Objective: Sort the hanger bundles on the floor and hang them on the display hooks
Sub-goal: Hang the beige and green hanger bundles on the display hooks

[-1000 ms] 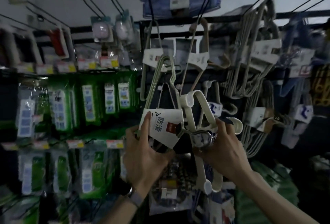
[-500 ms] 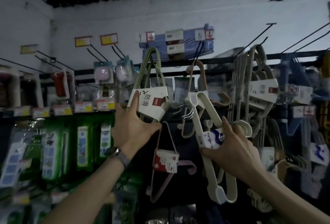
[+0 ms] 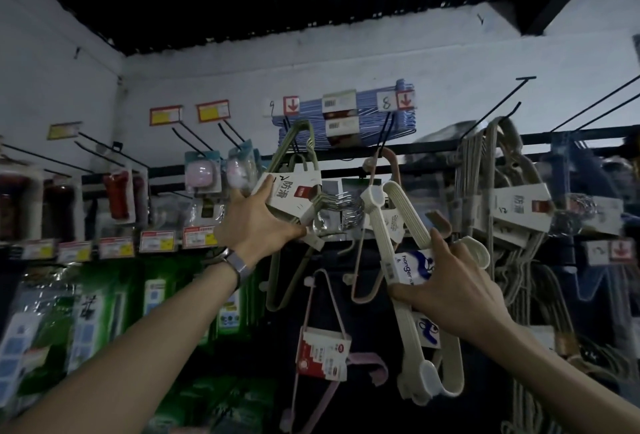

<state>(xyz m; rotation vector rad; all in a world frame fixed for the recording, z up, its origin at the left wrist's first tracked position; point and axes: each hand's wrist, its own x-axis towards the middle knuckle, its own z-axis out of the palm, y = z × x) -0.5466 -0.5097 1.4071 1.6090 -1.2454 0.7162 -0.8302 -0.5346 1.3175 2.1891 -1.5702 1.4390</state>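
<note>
The olive-green hanger bundle [image 3: 292, 196], wrapped in a white card sleeve, is raised against the rack. Its top reaches the lower left corner of the blue hangers [image 3: 367, 111], and I cannot tell whether it sits on a hook. The left hand [image 3: 256, 222] grips it by the sleeve. Just to the right, the cream hanger bundle [image 3: 401, 201] slants downward, grasped at its blue-and-white label by the right hand [image 3: 453, 290]. Below, between the 2 arms, hangs a pink hanger bundle [image 3: 323, 352]. Beige bundles [image 3: 512, 207] hang further right, under a long black display hook [image 3: 491, 109].
</note>
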